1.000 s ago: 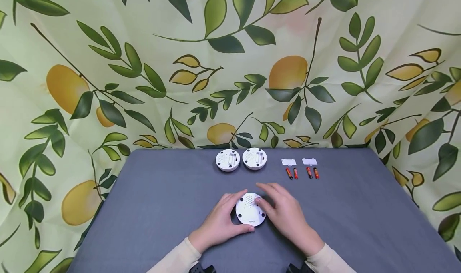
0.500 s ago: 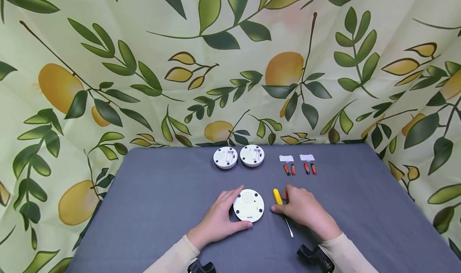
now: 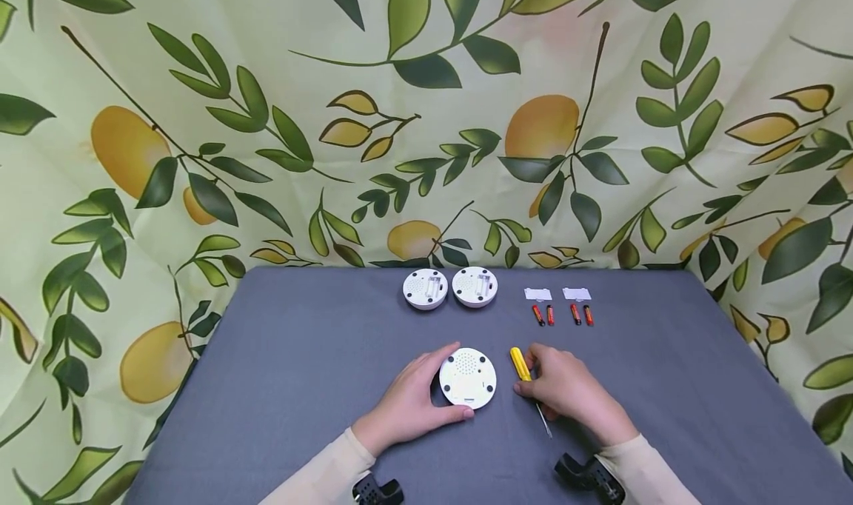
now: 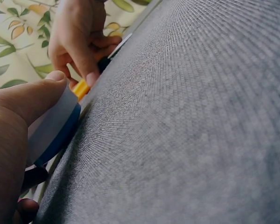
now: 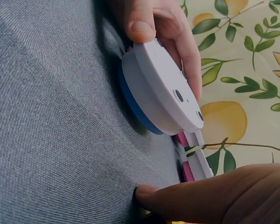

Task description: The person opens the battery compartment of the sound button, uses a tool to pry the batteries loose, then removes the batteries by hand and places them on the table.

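My left hand (image 3: 415,395) grips the side of a round white device (image 3: 468,378) between thumb and fingers. Its flat underside faces up, showing dark feet, a patch of small holes and a closed cover. A blue band (image 5: 137,108) runs round its lower edge in the right wrist view. To its right, my right hand (image 3: 578,392) pinches a screwdriver (image 3: 520,364) at its yellow handle. The thin metal shaft points toward me, and fingers hide part of the tool. In the left wrist view the yellow handle (image 4: 80,88) lies low near the cloth.
Two similar round devices (image 3: 425,289) (image 3: 474,286) lie at the back with battery compartments uncovered. Right of them are two white battery covers (image 3: 537,295) (image 3: 577,294) and several red batteries (image 3: 550,315). Grey cloth (image 3: 320,357) covers the table, with a patterned curtain (image 3: 266,120) behind.
My right hand has moved from over the device to the right, where the screwdriver now shows in its fingers. The left hand keeps its hold on the device.
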The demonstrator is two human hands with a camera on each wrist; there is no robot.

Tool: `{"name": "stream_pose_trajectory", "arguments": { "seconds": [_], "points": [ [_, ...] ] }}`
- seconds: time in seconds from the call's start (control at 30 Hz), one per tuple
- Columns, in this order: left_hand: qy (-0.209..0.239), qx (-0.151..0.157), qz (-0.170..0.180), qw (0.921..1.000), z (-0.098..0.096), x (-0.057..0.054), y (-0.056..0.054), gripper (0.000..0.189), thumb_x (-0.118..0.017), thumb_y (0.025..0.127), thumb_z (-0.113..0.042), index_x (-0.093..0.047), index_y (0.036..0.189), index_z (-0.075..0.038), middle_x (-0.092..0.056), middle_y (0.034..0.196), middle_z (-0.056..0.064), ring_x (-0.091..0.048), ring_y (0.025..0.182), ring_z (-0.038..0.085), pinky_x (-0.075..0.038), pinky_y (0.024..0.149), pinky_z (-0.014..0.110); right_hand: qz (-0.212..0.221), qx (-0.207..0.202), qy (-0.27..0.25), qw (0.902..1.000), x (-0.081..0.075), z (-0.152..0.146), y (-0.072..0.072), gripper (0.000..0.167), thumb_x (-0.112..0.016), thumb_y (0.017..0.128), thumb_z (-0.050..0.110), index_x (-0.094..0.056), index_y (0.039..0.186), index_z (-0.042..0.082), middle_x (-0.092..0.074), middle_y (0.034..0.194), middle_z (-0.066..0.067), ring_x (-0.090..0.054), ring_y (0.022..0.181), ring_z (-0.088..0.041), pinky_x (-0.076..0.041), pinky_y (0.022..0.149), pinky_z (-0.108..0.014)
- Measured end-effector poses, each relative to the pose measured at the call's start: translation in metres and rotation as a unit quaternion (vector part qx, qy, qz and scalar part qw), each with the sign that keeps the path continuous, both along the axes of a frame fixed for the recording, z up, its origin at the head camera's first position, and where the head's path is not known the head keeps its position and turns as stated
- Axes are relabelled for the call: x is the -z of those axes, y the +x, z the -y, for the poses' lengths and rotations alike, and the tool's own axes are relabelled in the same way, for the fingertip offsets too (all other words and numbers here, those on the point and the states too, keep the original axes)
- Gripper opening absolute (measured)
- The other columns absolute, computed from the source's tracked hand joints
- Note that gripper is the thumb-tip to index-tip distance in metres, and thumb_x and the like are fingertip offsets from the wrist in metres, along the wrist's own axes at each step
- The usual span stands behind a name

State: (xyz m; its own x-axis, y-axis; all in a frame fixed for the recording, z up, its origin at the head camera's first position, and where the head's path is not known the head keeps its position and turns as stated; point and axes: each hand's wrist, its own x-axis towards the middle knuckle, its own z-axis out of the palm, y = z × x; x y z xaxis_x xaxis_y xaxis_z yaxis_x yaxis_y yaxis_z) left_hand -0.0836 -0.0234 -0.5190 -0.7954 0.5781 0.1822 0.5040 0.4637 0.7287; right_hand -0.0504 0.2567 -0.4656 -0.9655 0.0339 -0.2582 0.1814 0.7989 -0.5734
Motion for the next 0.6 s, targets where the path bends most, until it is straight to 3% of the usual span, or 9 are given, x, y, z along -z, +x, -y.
{"name": "stream_pose_trajectory", "arguments": {
  "seconds": [0.23, 0.3, 0.4, 0.47, 0.5, 0.6],
  "points": [
    [-0.003, -0.001, 0.013, 0.9999, 0.001, 0.0, 0.001, 0.099, -0.093, 0.084, -0.054, -0.048, 0.165, -0.019, -0.056, 0.159, -0.001, -0.055, 0.141, 0.022, -0.046, 0.117, 0.051, -0.005, -0.006, 0.02, 0.9998, -0.001, 0.0, 0.001, 0.041, -0.096, 0.085, 0.031, -0.064, 0.102, 0.01, -0.058, 0.068, -0.005, -0.058, 0.051, -0.019, -0.047, 0.051, -0.035],
    [-0.003, 0.0, 0.011, 0.9999, 0.001, 0.0, 0.001, 0.098, -0.093, 0.085, -0.054, -0.048, 0.165, -0.019, -0.057, 0.159, -0.001, -0.055, 0.142, 0.022, -0.046, 0.117, 0.051, -0.036, -0.014, 0.04, 0.9985, -0.002, 0.002, 0.001, 0.042, -0.094, 0.086, 0.036, -0.067, 0.104, 0.01, -0.057, 0.07, -0.002, -0.055, 0.057, -0.019, -0.044, 0.054, -0.036],
    [-0.001, 0.001, 0.008, 1.0, 0.001, 0.0, 0.001, 0.098, -0.093, 0.085, -0.053, -0.048, 0.165, -0.018, -0.057, 0.159, 0.0, -0.056, 0.142, 0.022, -0.046, 0.117, 0.051, -0.129, -0.036, 0.048, 0.9898, -0.007, 0.006, 0.003, 0.038, -0.091, 0.089, 0.037, -0.073, 0.11, 0.01, -0.059, 0.079, 0.001, -0.055, 0.069, -0.016, -0.046, 0.062, -0.036],
    [0.001, 0.002, 0.009, 1.0, 0.001, 0.0, 0.001, 0.098, -0.092, 0.085, -0.054, -0.048, 0.165, -0.018, -0.057, 0.159, 0.0, -0.056, 0.142, 0.022, -0.046, 0.117, 0.051, -0.214, -0.076, 0.023, 0.9736, -0.009, 0.012, 0.005, 0.032, -0.091, 0.091, 0.029, -0.075, 0.113, 0.011, -0.065, 0.089, 0.002, -0.062, 0.077, -0.017, -0.053, 0.067, -0.038],
    [0.0, 0.003, 0.007, 1.0, 0.001, 0.0, 0.001, 0.098, -0.092, 0.085, -0.054, -0.048, 0.165, -0.018, -0.057, 0.159, 0.0, -0.056, 0.141, 0.022, -0.046, 0.117, 0.051, -0.261, -0.109, 0.01, 0.9591, -0.009, 0.016, 0.006, 0.031, -0.091, 0.092, 0.025, -0.076, 0.115, 0.01, -0.068, 0.095, 0.002, -0.064, 0.083, -0.017, -0.056, 0.072, -0.039],
    [0.0, 0.006, 0.0, 1.0, 0.001, 0.001, -0.001, 0.098, -0.091, 0.087, -0.055, -0.047, 0.166, -0.018, -0.058, 0.158, 0.001, -0.056, 0.14, 0.021, -0.047, 0.116, 0.051, -0.375, -0.225, 0.001, 0.8994, -0.006, 0.027, 0.008, 0.031, -0.09, 0.089, 0.012, -0.078, 0.118, 0.01, -0.073, 0.115, 0.0, -0.071, 0.102, -0.019, -0.062, 0.086, -0.042]
  ]
}}
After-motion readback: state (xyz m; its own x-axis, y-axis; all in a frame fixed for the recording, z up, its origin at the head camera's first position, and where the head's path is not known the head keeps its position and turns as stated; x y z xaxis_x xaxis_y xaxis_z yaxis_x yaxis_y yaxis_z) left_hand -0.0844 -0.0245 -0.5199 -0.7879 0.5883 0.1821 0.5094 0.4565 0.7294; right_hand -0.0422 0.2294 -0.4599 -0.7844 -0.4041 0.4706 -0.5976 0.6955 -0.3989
